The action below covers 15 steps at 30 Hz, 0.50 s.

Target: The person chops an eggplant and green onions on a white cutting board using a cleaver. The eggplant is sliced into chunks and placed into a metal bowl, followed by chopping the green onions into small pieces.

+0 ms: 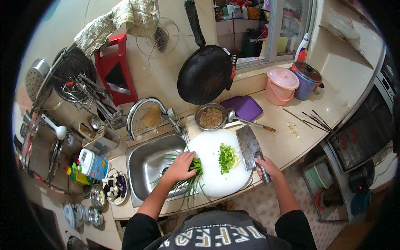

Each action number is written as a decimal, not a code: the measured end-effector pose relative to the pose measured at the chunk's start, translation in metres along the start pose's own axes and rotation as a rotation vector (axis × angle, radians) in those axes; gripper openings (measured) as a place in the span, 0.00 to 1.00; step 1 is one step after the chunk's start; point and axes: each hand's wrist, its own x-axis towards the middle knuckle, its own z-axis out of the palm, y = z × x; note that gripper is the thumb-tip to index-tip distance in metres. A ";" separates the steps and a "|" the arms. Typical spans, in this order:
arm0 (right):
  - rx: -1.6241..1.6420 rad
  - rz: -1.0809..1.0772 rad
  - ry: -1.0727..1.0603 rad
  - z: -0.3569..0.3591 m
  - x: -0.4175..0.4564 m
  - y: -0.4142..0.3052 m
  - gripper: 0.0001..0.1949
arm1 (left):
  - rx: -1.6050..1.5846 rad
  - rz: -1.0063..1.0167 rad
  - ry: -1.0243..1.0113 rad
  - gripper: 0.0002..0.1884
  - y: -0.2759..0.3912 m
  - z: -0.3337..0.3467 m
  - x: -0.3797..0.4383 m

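Observation:
A round white cutting board (pixel 215 184) lies partly over the edge of the steel sink. Chopped green stalks (pixel 227 156), greener on the left and paler on the right, form a pile at its middle. My left hand (pixel 181 165) rests on a bunch of long green stalks (pixel 195 175) at the board's left edge; their leafy ends hang over the sink. By its handle, my right hand (pixel 265 168) grips a cleaver (pixel 248 147) with a broad dark blade. The blade lies flat over the board's right edge, apart from the pile.
Behind the board are a bowl of minced meat (pixel 211 118), a ladle (pixel 250 121) and purple trays (pixel 247 107). A faucet (pixel 150 101) arches over the sink (pixel 147 153). Cut eggplant fills a bowl (pixel 125 200) at left. A frying pan (pixel 204 75) hangs above; lidded buckets (pixel 279 87) stand right.

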 end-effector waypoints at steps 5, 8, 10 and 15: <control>-0.262 0.006 0.022 0.006 0.017 -0.018 0.15 | 0.032 0.050 0.044 0.54 0.002 0.017 -0.012; -0.701 -0.112 0.139 0.009 0.026 -0.026 0.21 | 0.067 0.036 0.130 0.55 0.008 0.027 -0.013; -0.804 -0.113 0.135 0.009 0.032 -0.031 0.24 | 0.118 0.017 0.169 0.52 0.012 0.031 -0.009; -1.130 -0.292 0.190 0.004 0.052 -0.031 0.29 | 0.225 0.011 0.221 0.43 0.014 0.034 0.002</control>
